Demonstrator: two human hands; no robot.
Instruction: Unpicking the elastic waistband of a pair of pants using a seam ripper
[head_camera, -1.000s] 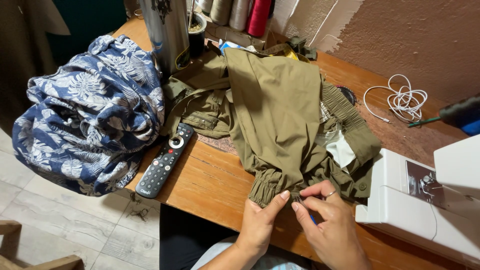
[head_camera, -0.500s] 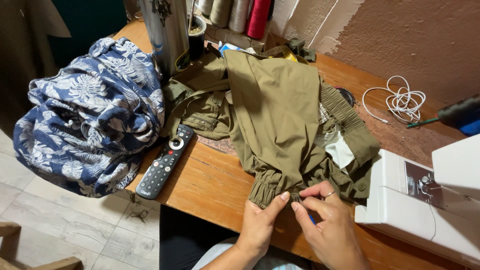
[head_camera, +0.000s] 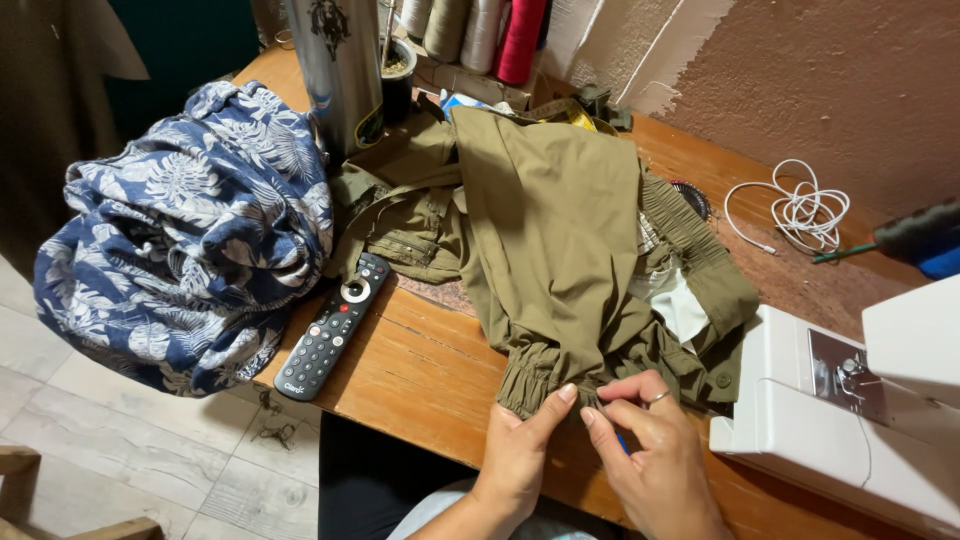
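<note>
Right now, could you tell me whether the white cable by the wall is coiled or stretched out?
Coiled: the white cable lies in loose loops on the wooden table, with one end trailing free.

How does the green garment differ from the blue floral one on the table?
The green garment is plain olive; the blue floral cloth is patterned with pale leaves. The green one lies spread across the table, its gathered cuff pinched by both hands, left hand and right hand; the blue one sits bunched at the table's edge, untouched. Both are crumpled fabric.
</note>
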